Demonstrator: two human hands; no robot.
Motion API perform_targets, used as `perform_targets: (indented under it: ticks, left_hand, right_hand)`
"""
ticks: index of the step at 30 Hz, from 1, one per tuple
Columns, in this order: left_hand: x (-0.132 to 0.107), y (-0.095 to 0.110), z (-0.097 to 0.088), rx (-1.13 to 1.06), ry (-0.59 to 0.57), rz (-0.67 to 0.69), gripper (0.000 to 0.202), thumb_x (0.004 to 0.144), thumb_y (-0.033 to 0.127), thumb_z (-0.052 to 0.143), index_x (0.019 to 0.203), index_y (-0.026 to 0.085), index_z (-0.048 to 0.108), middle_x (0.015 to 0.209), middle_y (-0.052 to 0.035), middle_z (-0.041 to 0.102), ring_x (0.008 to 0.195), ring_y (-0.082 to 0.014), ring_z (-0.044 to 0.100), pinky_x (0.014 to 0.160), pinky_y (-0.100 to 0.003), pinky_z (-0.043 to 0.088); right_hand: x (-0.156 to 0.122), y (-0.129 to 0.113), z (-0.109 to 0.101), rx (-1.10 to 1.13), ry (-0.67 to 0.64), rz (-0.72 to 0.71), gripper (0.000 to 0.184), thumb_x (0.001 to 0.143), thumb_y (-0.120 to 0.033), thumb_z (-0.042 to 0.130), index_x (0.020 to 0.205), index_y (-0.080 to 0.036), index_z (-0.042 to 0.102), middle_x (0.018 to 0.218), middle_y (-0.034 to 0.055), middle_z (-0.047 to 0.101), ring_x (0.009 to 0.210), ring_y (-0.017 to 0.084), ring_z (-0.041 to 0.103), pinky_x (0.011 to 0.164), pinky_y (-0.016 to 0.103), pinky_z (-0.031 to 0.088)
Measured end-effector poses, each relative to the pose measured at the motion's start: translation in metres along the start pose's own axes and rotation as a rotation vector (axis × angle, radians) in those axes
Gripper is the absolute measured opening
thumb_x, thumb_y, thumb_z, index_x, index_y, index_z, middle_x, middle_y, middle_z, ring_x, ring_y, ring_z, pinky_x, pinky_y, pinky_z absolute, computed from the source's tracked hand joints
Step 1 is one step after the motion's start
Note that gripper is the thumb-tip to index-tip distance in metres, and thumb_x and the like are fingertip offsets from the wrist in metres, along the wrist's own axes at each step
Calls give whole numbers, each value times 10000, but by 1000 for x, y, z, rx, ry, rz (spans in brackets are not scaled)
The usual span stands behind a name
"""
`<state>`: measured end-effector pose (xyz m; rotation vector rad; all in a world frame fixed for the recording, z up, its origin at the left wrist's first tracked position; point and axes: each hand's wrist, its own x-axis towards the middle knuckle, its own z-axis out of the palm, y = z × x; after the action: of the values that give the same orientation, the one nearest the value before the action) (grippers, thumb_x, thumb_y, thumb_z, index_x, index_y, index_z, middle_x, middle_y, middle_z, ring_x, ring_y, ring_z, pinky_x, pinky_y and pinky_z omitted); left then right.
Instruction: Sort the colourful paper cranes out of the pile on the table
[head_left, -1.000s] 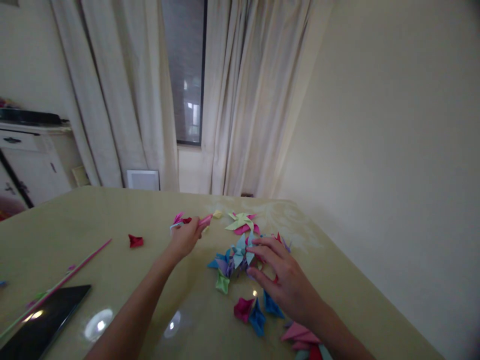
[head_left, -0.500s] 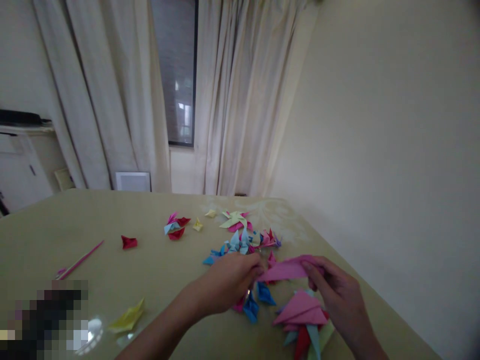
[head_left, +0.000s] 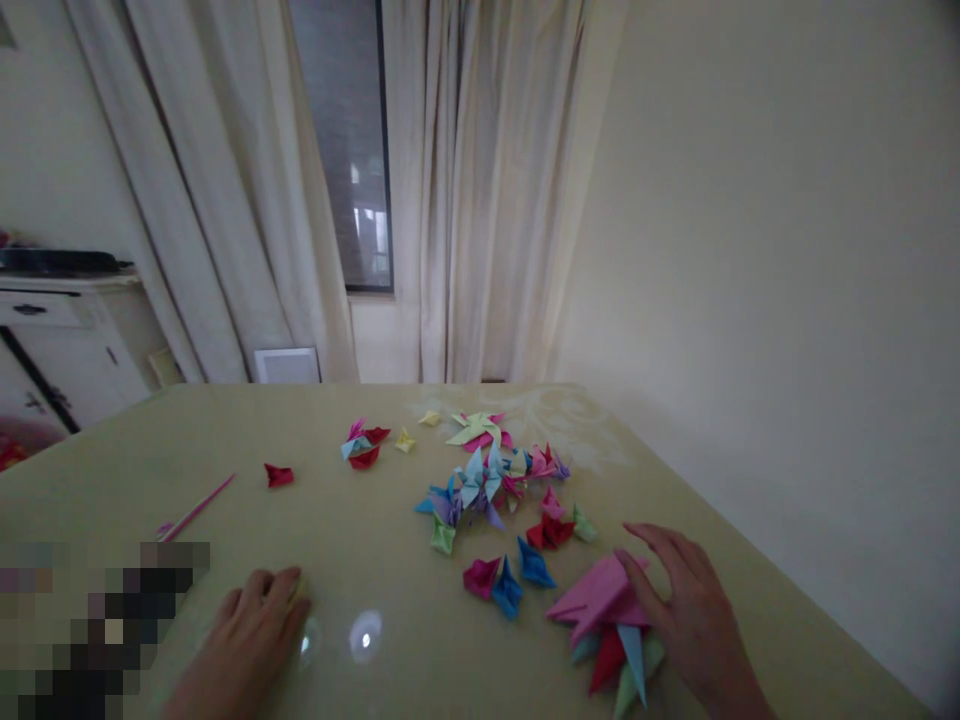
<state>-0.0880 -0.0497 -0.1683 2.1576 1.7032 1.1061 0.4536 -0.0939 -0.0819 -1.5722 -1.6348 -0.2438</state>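
My right hand [head_left: 690, 615] lies open with its fingers spread, the thumb and fingertips resting on a pink folded paper [head_left: 600, 598]. That paper tops a small fan of pink, red, blue and green folded pieces [head_left: 622, 660] near the table's front right. My left hand [head_left: 251, 630] rests on the table at the front left, fingers bent together over a yellow folded paper [head_left: 300, 586], of which only a sliver shows. Between the hands lie a magenta and blue pair of folded pieces [head_left: 495, 582].
Several coloured origami pieces [head_left: 487, 480] are scattered mid-table, with a red one [head_left: 278, 475] and a pink stick [head_left: 196, 508] to the left. A blurred patch covers the front left corner. Curtains [head_left: 480, 190] and a window stand behind the yellowish table [head_left: 375, 540]. A wall runs along the right.
Both hands let go of the pink sheet they held between them. The left hand moved left and down onto the yellow paper. The right hand settled flat on the pink stack.
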Motion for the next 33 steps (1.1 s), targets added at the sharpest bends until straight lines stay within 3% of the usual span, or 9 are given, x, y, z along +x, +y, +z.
perform_targets:
  ticks: [3, 9, 12, 15, 18, 21, 25, 28, 33]
  left_hand:
    - [5, 28, 0, 37, 14, -52, 232, 841, 543, 595, 940, 388, 736, 962, -103, 779, 883, -392, 759, 803, -528, 644]
    - [37, 149, 22, -176, -128, 118, 346, 947, 437, 670, 1278, 342, 639, 1118, -63, 767, 992, -278, 761, 896, -420, 637]
    - [53, 194, 31, -274, -175, 207, 343, 938, 285, 677, 1274, 316, 622, 1198, -61, 757, 1073, -259, 744, 948, -399, 610]
    - [66, 213, 32, -343, -209, 195, 357, 921, 261, 692, 1266, 301, 611, 1180, -50, 770, 1050, -247, 750, 930, -380, 607]
    - [81, 203, 30, -338, -251, 154, 345, 944, 352, 687, 1276, 304, 606, 1105, -31, 783, 992, -241, 751, 898, -379, 605]
    - [104, 165, 32, -205, -179, 121, 351, 982, 415, 606, 1304, 275, 601, 1096, -60, 763, 1027, -268, 724, 957, -436, 575]
    - [138, 97, 49, 154, 63, -114, 596, 929, 455, 601, 1427, 135, 532, 1480, -247, 554, 1361, -441, 529, 1101, -618, 451]
    - [155, 61, 67, 317, 162, -327, 875, 915, 564, 598, 1619, 130, 312, 1681, -266, 302, 1490, -505, 351, 1132, -684, 377]
    - [181, 36, 86, 385, 197, -312, 980, 889, 680, 590, 1649, 145, 277, 1724, -268, 236, 1566, -476, 239, 1211, -663, 251]
  right_hand:
    - [20, -46, 8, 136, -97, -102, 301, 1032, -437, 600, 1214, -238, 731, 1182, 128, 727, 1123, 290, 681, 1010, 463, 557]
    - [34, -152, 28, 498, -595, -251, 352, 980, -374, 750, 1302, -243, 692, 1170, 74, 734, 1038, 228, 709, 923, 336, 566]
    - [41, -171, 44, 602, -565, -323, 205, 996, -234, 720, 1200, -223, 724, 1121, 58, 726, 999, 195, 702, 890, 290, 546]
    - [55, -164, 53, 610, -476, -349, 97, 1007, -152, 671, 1023, -210, 746, 1014, 41, 723, 931, 174, 691, 844, 267, 523]
    - [74, -145, 46, 576, -432, -295, 79, 988, -152, 692, 952, -205, 738, 918, 22, 723, 868, 168, 679, 815, 268, 506]
    - [96, -129, 27, 514, -452, -186, 80, 983, -157, 671, 939, -190, 729, 872, 15, 725, 801, 158, 662, 745, 255, 493]
    - [118, -124, 10, 361, -700, -211, 86, 972, -165, 675, 921, -176, 743, 842, 4, 721, 763, 150, 643, 715, 247, 467]
    - [124, -128, 14, 288, -859, -288, 75, 952, -144, 698, 911, -181, 750, 875, 2, 735, 803, 152, 654, 755, 251, 462]
    - [122, -131, 31, 144, -965, -353, 102, 956, -125, 673, 928, -188, 749, 928, 17, 752, 879, 170, 665, 796, 267, 451]
